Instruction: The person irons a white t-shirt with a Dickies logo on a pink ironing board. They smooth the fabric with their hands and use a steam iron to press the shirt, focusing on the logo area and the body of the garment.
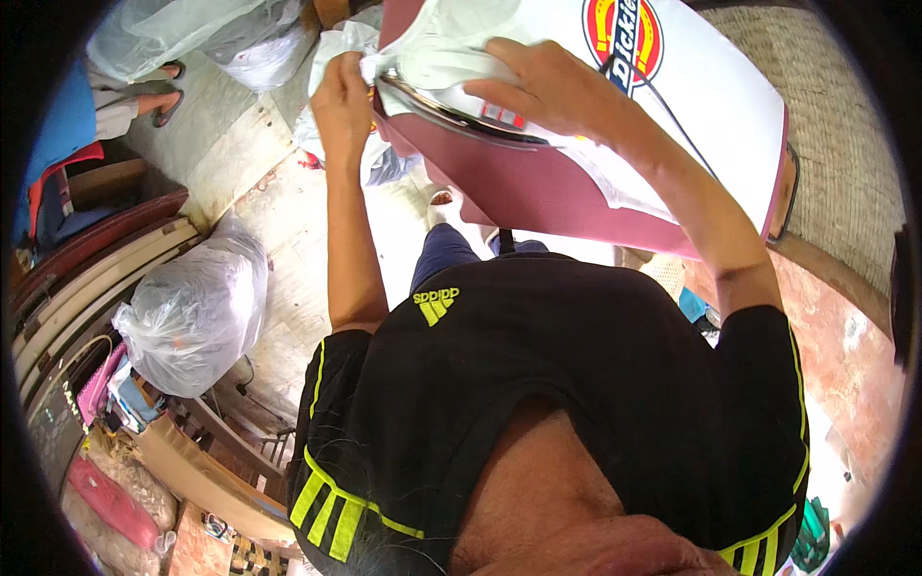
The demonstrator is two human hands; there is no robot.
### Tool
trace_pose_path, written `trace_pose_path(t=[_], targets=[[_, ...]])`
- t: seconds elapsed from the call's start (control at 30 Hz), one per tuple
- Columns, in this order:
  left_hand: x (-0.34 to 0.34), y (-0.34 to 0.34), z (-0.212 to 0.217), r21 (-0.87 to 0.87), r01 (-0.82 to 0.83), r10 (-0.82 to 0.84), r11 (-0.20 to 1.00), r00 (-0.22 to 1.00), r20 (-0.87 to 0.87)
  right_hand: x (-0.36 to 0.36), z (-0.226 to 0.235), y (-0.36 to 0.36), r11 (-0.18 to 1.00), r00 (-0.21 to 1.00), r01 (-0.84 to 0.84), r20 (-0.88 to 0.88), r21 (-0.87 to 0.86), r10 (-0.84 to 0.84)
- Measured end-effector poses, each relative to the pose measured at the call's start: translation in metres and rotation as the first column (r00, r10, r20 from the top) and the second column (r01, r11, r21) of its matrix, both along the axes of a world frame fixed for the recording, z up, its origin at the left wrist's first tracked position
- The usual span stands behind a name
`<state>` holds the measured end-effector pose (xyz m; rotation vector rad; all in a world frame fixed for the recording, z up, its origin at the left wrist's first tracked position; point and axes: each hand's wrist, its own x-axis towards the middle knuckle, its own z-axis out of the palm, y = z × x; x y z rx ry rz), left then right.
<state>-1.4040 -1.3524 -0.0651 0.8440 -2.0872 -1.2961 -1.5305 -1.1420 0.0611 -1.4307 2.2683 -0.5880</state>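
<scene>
A white T-shirt (715,115) with a round red and yellow print is spread over a mauve padded ironing board (538,187). On it lies a pale iron (451,108) with a dark, shiny edge and a small red marking, its tip toward my left hand. My right hand (543,86) lies over the iron's handle area, fingers curled around it; the handle is mostly covered. A black cord (677,120) trails from near that wrist across the shirt. By the board's left end, my left hand (343,101) is closed, pinching the edge of the white cloth.
Filled clear plastic bags stand on the floor, one large bag (197,307) at left and others at the far left. Stacked boards (96,278) line the left side. Another person's feet (163,106) show at the upper left. A woven mat (826,125) lies right of the board.
</scene>
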Motion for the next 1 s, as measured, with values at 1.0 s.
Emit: trace_pose_path(t=[1.0], targets=[[-0.051, 0.237, 0.012, -0.633, 0.637, -0.519, 0.440, 0.755, 0.400, -0.022, -0.011, 0.213, 0.405, 0.414, 0.906, 0.445, -0.121, -0.794]])
